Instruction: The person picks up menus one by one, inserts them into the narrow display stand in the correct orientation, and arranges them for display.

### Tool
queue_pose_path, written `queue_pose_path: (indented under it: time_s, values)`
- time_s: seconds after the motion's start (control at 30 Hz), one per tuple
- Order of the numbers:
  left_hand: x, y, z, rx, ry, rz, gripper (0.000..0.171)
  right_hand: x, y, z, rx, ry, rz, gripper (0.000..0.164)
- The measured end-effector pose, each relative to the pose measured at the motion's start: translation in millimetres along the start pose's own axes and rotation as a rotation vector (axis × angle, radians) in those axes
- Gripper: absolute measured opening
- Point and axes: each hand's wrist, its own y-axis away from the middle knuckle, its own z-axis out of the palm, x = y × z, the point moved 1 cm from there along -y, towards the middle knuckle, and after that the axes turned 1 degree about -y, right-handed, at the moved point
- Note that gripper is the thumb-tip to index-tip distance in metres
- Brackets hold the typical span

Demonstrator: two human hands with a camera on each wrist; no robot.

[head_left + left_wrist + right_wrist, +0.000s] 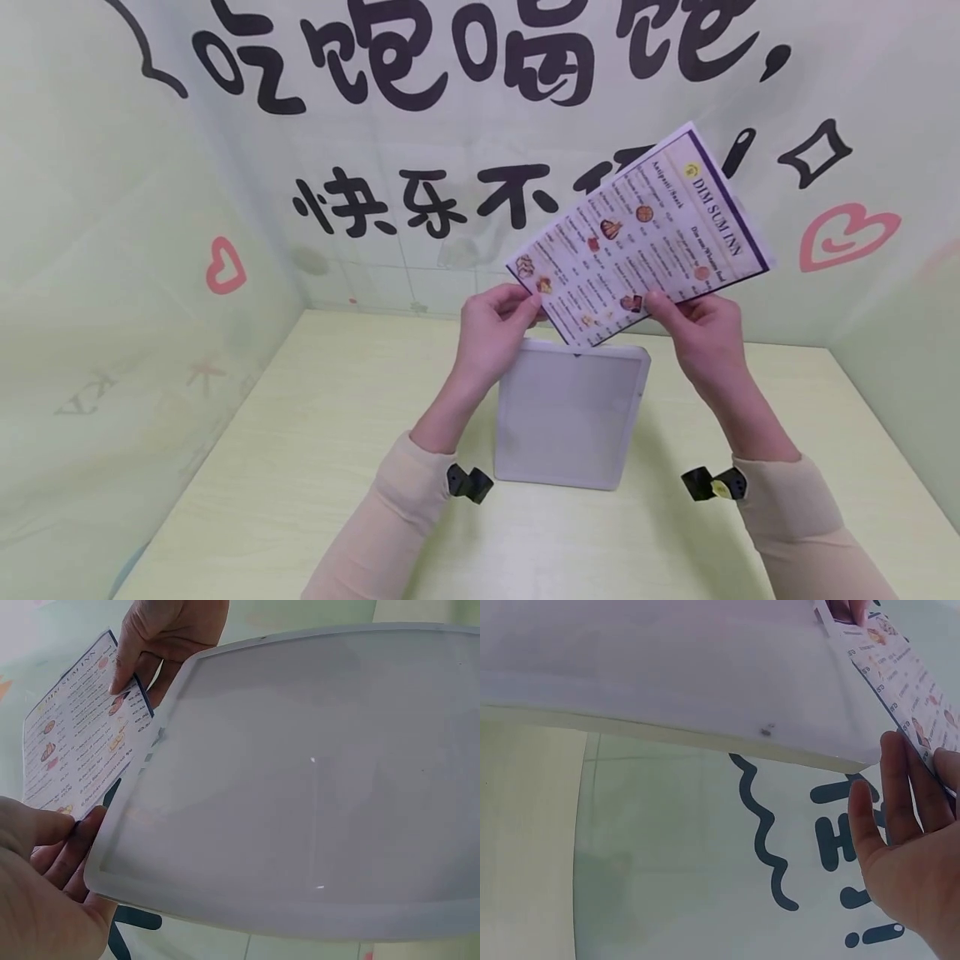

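Observation:
A printed menu (637,225) headed "DIM SUM INN" is raised at a slant above the table, its text side facing me. My left hand (489,329) pinches its lower left edge between thumb and fingers. With the thumb on the front and the fingers behind, my right hand (708,337) grips the lower right edge. Just below the menu stands a white-rimmed, pale rectangular frame (570,417), upright on the table. In the left wrist view, the frame's panel (300,780) fills most of the picture and overlaps part of the menu (82,735).
The pale wooden table (337,417) ends at a back wall sheet (375,275) printed with large black characters and hearts. Side sheets rise at left and right. A black wrist camera (470,483) sits at the left cuff, another (714,483) at the right.

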Motion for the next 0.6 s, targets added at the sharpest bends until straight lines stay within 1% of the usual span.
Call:
queue_pose_path:
  time_s: [0.17, 0.3, 0.43, 0.5, 0.6]
  values:
    - [-1.8, 1.2, -0.4, 0.014, -0.003, -0.022, 0.014, 4, -3, -3, -0.032, -0.009, 0.018, 0.039]
    - [-1.9, 1.9, -1.6, 0.041, -0.013, -0.037, 0.019, 7, -3, -7, -0.062, -0.003, 0.063, 0.039]
    - [-1.5, 2.3, -3.7, 0.052, -0.011, -0.028, 0.022, 9, -3, -13, -0.087, -0.009, 0.094, 0.039]
    - [-2.1, 2.4, -4.7, 0.054, -0.004, -0.02, 0.021, 9, -3, -15, -0.099, -0.038, 0.097, 0.037]
    - [-4.6, 2.9, -4.9, 0.044, 0.006, -0.019, 0.017, 10, -2, -17, -0.111, -0.129, 0.099, 0.031]
